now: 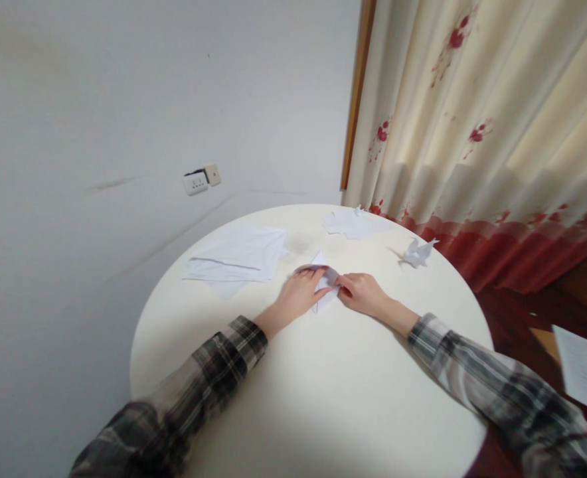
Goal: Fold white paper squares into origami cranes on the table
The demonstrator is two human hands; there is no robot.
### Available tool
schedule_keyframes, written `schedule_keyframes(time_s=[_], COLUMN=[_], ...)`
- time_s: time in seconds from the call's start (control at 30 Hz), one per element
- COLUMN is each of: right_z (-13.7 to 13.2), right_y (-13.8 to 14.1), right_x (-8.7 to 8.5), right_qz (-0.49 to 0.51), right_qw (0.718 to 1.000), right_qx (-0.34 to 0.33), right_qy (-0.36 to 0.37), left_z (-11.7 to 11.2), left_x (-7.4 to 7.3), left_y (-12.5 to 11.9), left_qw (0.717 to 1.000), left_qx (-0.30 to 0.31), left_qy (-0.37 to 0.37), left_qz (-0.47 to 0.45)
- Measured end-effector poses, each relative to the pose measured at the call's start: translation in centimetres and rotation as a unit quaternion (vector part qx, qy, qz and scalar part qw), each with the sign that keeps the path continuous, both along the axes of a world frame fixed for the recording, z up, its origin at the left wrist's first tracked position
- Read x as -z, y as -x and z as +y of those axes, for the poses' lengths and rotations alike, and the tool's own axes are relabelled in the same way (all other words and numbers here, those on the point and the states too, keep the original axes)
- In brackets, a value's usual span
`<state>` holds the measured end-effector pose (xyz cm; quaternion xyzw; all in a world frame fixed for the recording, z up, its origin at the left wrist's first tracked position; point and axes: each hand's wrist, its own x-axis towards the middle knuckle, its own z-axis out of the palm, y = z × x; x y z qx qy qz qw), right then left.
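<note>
A folded sheet of white paper [326,302] lies on the round white table [318,392], between my two hands. My left hand [303,290] rests over its left side, with the thumb and fingers closing on a raised flap. At the right edge, my right hand [360,292] has its fingers curled and pinches the paper. The fingertips partly cover the folds, so the exact shape is hidden. Beyond the right hand stands a folded paper crane [417,253], apart from both hands.
A stack of white paper sheets [238,255] lies at the table's left. More paper pieces [350,224] lie at the far edge. A wall with a socket [195,183] is behind, and a floral curtain [473,133] hangs at right. A written sheet [585,368] sits lower right.
</note>
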<state>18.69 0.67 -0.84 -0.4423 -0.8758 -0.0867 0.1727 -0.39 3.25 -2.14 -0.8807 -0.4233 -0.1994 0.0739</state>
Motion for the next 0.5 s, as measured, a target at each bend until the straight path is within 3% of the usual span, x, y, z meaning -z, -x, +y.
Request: schedule_keyframes(time_s=[0.23,0.5], right_z=[0.14,0.31], right_y=[-0.58,-0.77], right_x=[-0.11,-0.07], right_qz=[0.045,0.104], right_qw=[0.998,0.992], right_qx=[0.004,-0.038], right_qy=[-0.033,-0.068], left_z=[0.15,0.28], left_x=[0.2,0.42], left_y=[0.01,0.32], left_qw=[1.0,0.999], left_qx=[-0.003,0.026], left_qy=[0.021,0.033], left_qz=[0.001,-0.029])
